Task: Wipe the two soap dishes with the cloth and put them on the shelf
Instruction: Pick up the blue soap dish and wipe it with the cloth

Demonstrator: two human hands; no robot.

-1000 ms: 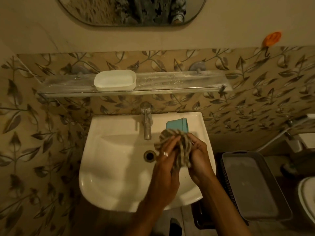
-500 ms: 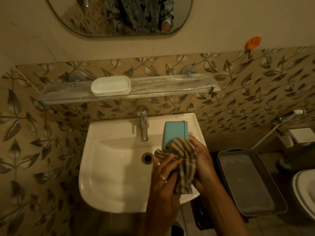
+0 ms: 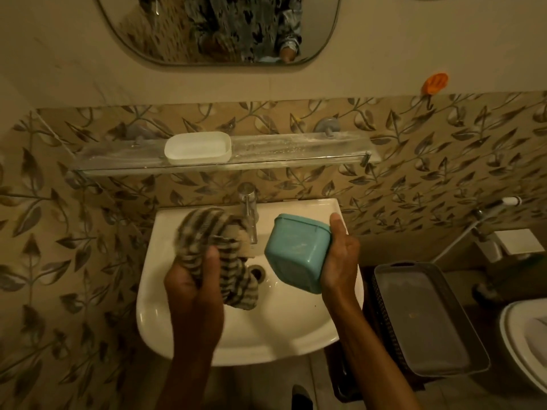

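Observation:
My right hand [image 3: 339, 258] grips a teal soap dish [image 3: 297, 253] over the right side of the white sink [image 3: 236, 329], its underside turned toward me. My left hand [image 3: 192, 288] is closed on a bunched striped cloth [image 3: 213, 247], held over the left part of the basin, apart from the teal dish. A white soap dish [image 3: 197, 147] rests on the glass shelf [image 3: 296, 156] above the tap, left of the shelf's middle.
A chrome tap [image 3: 248, 214] stands at the back of the sink between my hands. A grey basket with a lid [image 3: 426, 324] sits to the right of the sink, a toilet [image 3: 527, 341] beyond it. A mirror [image 3: 219, 28] hangs above the shelf.
My hands have separated: the left has drawn the cloth off to the left, and the right now holds the teal dish bare, tilted up. The view has tipped upward.

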